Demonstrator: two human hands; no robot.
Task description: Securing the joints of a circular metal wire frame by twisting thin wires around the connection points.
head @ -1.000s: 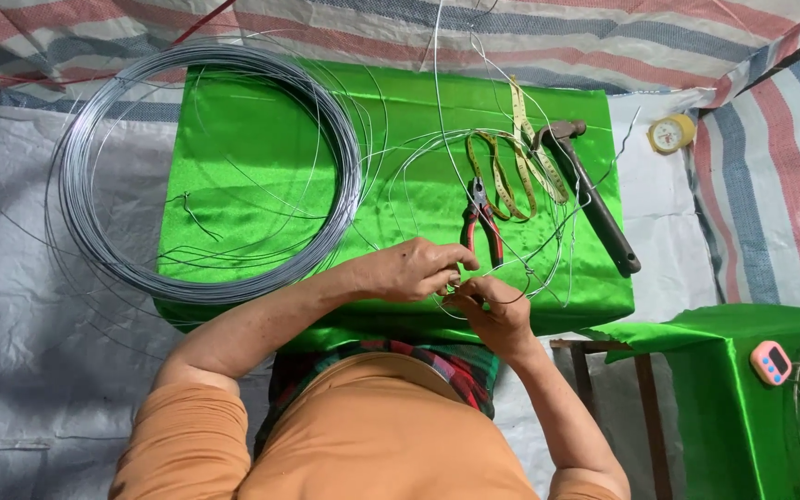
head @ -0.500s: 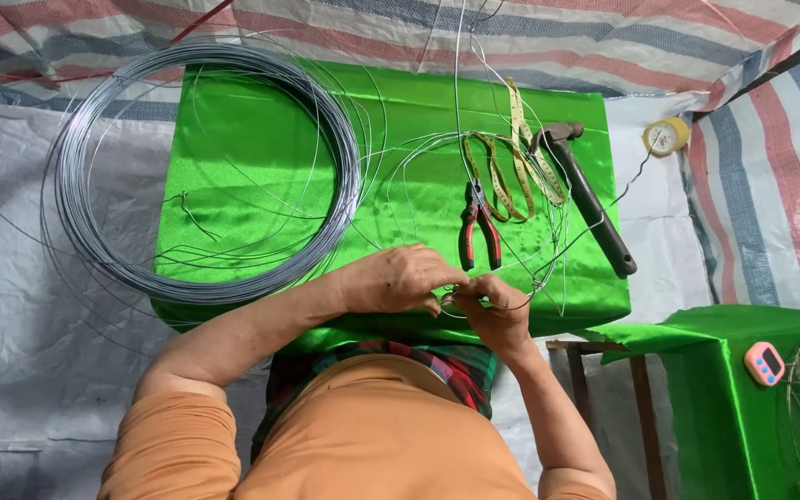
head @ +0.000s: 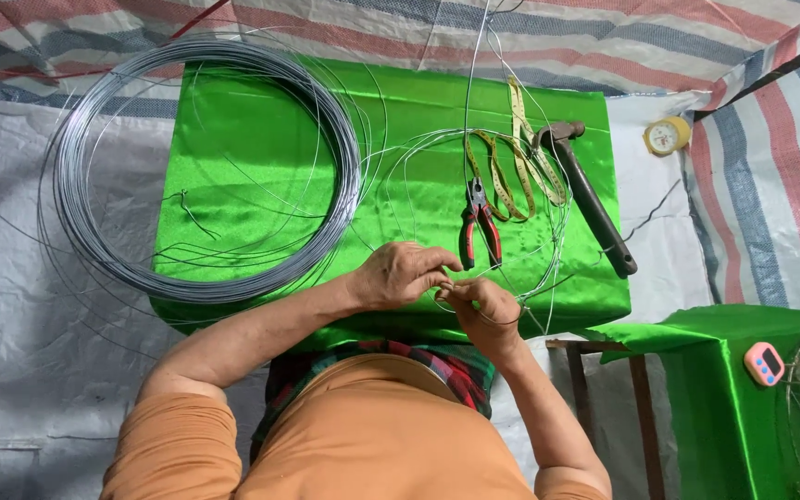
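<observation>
Wire [head: 468,139] between both pinching hands

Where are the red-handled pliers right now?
The pliers lie on the green cloth, just beyond the hands, left of the hammer, beside the tape measure.

No packages, labels or signs in view.

One screen: small pink digital timer [head: 765,363], rounded body, dark rectangular display with pale buttons beside it. Lying on a green-draped side stand [head: 696,389], well to the right of the right hand [head: 485,313] and a little nearer the body than it. Display contents too small to make out.

One dial face: round yellow clock-like gauge [head: 666,136] with white face, resting on the pale sheet far right of and beyond both hands, well apart from the left hand [head: 402,275].
</observation>
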